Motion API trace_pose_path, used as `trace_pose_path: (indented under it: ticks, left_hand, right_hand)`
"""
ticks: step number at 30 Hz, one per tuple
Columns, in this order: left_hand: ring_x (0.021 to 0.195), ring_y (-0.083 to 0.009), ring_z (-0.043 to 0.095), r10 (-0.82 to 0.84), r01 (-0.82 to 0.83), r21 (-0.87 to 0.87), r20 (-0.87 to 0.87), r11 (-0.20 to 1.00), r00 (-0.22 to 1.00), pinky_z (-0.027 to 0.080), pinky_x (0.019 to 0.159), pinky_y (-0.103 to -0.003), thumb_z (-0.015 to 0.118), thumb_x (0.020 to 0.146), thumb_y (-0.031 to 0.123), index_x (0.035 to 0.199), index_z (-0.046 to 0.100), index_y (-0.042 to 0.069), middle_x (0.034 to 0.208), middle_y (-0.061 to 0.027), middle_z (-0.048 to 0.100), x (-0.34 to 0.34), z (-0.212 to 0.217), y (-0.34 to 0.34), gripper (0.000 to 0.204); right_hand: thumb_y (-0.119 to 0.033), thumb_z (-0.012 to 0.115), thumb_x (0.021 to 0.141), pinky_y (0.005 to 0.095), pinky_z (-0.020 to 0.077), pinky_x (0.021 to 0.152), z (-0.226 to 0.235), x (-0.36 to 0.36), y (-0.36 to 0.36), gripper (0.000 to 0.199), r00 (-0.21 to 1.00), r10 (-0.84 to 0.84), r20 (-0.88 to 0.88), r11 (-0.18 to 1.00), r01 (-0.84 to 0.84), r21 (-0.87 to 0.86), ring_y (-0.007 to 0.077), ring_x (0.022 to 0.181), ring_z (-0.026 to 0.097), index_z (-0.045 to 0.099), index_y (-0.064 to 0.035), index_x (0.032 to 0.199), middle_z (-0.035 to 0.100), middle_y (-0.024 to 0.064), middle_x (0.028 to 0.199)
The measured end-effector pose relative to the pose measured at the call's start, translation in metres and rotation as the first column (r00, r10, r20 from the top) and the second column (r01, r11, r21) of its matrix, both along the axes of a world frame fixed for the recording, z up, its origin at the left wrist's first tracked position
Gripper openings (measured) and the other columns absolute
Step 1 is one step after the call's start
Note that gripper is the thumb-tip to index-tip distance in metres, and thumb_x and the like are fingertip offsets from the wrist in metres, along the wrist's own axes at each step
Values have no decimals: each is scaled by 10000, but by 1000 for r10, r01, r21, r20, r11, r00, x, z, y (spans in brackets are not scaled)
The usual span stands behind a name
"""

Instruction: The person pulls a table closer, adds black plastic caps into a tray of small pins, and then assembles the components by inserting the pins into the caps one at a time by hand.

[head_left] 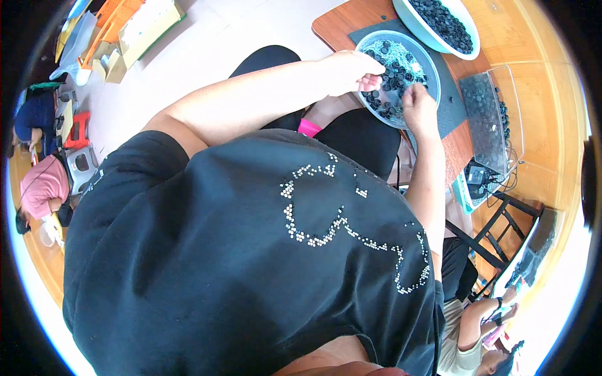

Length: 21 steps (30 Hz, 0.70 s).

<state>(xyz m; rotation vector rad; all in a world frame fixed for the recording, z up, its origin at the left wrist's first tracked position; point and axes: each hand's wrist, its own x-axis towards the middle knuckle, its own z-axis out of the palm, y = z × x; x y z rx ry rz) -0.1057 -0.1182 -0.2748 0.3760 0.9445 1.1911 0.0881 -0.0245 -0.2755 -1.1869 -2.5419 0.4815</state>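
Your left hand (348,70) pinches small black pieces at the round bowl (433,75) rim; your right hand (419,106), fingers curled down, grip unclear, sits on the black discs (395,78) inside, the nearer hand to them

Wooden tabletop (539,94) carries a dark grey mat (448,103). On the mat: light-blue bowl (433,69) of small black round parts. Beyond the mat, a bigger bowl (411,15) of the same. Right of the mat, a clear tray (508,81) with dark parts.
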Motion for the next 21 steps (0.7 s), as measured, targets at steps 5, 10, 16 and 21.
trace_pose_path:
  ticks: [5, 10, 16, 21]
  left_hand:
    - [802, -158, 582, 37, -37, 51, -4, 998, 999, 494, 757, -263, 609, 838, 139, 920, 579, -6, 858, -87, 589, 0, -6, 1, 169]
    - [799, -153, 579, -11, 22, 157, -71, 987, 997, 497, 753, -262, 596, 844, 131, 928, 578, -15, 855, -80, 588, 2, -19, 4, 169]
    - [789, -150, 583, -29, 42, 146, -85, 988, 996, 501, 746, -260, 594, 843, 113, 942, 592, -22, 850, -84, 597, -3, -12, -3, 168]
    - [772, -153, 593, 7, -8, 31, 30, 999, 1000, 502, 734, -255, 595, 840, 96, 933, 605, -29, 847, -88, 607, 2, -2, -2, 155]
  right_hand:
    - [-64, 546, 794, 339, 475, 629, 6, 8, -14, 101, 995, -10, -100, 965, -16, -261, 289, 671, 622, 601, -34, 872, 611, 164, 708]
    - [-56, 577, 748, 356, 479, 727, 6, 3, -20, 109, 997, 68, -21, 978, -71, -196, 313, 793, 619, 625, -29, 843, 627, 167, 825]
    - [-100, 634, 717, 368, 467, 792, 12, -8, -26, 155, 963, 149, 227, 989, -140, -56, 298, 875, 601, 639, -40, 859, 621, 155, 896]
    - [-74, 633, 726, 322, 488, 728, 5, -6, -21, 137, 999, 45, 8, 996, -45, -82, 241, 775, 613, 620, -17, 850, 621, 113, 831]
